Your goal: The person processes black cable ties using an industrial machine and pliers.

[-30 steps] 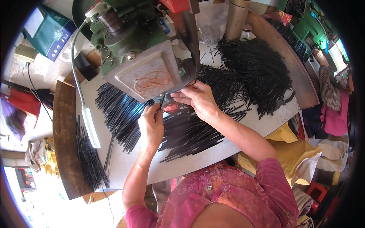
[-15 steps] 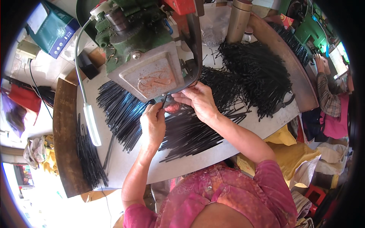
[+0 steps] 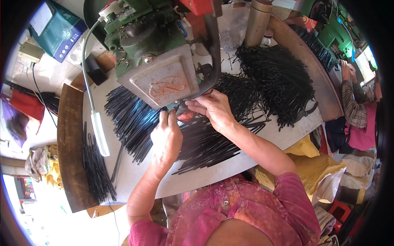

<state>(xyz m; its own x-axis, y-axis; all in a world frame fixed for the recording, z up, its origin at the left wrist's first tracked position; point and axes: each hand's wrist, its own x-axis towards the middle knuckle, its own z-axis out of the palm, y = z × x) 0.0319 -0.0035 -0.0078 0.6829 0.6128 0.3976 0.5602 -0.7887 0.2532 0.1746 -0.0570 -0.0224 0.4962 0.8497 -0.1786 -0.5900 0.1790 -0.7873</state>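
Note:
Under the head of a green press-like machine [image 3: 158, 78] with a rusty grey front plate, both my hands work close together. My left hand [image 3: 167, 133] has its fingers pressed together and pointing up to the machine's lower edge; what they pinch is hidden. To its right, my right hand [image 3: 217, 110] is closed in a pinch, and a thin dark end, seemingly of a black rod [image 3: 211, 91], shows at its fingertips. A small red piece [image 3: 186, 116] lies between the hands. Thin black rods are heaped left of my left hand [image 3: 133, 123] and below both hands [image 3: 209, 145].
A large heap of black rods [image 3: 277, 78] covers the table's right side. Brown raised boards [image 3: 74, 151] edge the table [image 3: 197, 180]. A lit lamp on a bent stem [image 3: 99, 133] stands left, a metal flask [image 3: 257, 22] behind. Another person's checked sleeve [image 3: 355, 108] shows far right.
My left hand has moved up slightly, closer to the machine, and the rod seen at its fingertips is now hidden. My right hand has barely moved. A round shaft atop the machine has dropped from sight.

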